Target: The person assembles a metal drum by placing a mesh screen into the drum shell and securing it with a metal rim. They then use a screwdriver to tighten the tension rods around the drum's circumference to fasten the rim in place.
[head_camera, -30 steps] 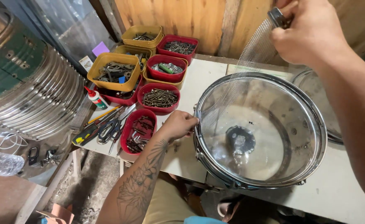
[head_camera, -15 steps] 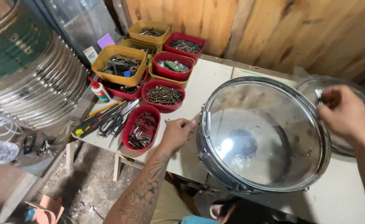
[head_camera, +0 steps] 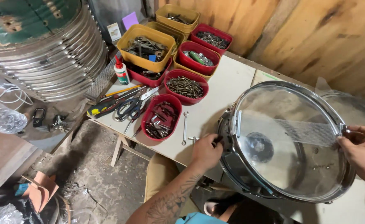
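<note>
A chrome snare drum (head_camera: pixel 249 178) with a clear head lies on the white table (head_camera: pixel 228 87). A strip of snare wires (head_camera: pixel 290 129) stretches across the head from the left rim to the right rim. My left hand (head_camera: pixel 205 152) grips the drum's left side at the rim. My right hand (head_camera: pixel 363 150) pinches the right end of the snare wires at the drum's right rim.
Red and yellow bins (head_camera: pixel 161 116) of screws and hardware crowd the table's far left, beside a small wrench (head_camera: pixel 184 126), scissors (head_camera: pixel 128 108), a pencil and a glue bottle (head_camera: pixel 121 71). A stack of metal drum hoops (head_camera: pixel 54 62) stands at left. Another clear drumhead (head_camera: pixel 356 110) lies behind the drum.
My right hand came down from above with the snare wires and laid them across the drumhead. The left hand stayed on the drum's left rim.
</note>
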